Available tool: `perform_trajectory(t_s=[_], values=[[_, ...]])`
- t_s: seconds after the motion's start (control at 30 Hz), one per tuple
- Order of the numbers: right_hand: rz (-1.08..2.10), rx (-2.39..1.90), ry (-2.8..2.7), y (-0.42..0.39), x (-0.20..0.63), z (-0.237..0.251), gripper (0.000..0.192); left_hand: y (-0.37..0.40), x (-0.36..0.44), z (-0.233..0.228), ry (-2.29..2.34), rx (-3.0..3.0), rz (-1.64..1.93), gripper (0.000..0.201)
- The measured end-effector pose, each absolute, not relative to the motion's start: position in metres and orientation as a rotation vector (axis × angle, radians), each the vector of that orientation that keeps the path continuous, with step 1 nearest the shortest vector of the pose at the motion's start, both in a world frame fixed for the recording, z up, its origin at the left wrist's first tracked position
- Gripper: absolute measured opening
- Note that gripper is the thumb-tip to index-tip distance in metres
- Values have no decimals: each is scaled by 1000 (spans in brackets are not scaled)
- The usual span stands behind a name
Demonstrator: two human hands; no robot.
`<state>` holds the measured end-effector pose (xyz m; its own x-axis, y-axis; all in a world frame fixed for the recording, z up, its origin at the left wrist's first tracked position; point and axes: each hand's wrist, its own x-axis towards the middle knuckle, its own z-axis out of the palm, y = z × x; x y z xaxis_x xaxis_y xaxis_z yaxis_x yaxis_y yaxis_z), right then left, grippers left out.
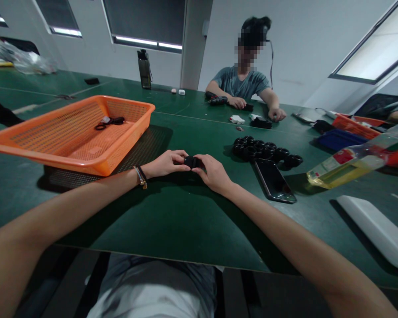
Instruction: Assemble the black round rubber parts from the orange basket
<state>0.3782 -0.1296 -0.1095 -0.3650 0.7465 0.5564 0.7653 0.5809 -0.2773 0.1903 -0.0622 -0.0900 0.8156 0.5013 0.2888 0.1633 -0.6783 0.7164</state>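
Both my hands meet over the green table (172, 221), fingers closed on a small black part (191, 162). My left hand (167, 164) pinches its left side between thumb and fingers. On its right side, my right hand (214, 171) grips it in the same way. The part looks dark and blocky; my fingers hide much of it, so its exact kind does not show. To the right of my right hand lies a cluster of several glossy black round parts (265, 150), with a black smartphone (274, 180) flat in front of them.
At left an orange basket (126, 143) holds a dark coiled cable (109, 122). To the right lie a bottle of yellow liquid (348, 165) and a white box-like object (378, 227). Across the table a person (242, 81) sits near a power drill (217, 100). A dark water bottle (144, 70) stands behind.
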Motion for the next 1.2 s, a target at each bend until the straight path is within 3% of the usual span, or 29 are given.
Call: perform_trajectory(t_s=[0.6, 0.83, 1.2], values=[[266, -1342, -2049, -130, 376, -106, 21, -62, 191, -92, 465, 2353, 652, 27], [56, -1172, -2037, -129, 376, -112, 37, -62, 190, -90, 531, 2259, 647, 29], [-240, -1022, -2079, -130, 380, -108, 27, -54, 192, -94, 601, 2015, 476, 31]])
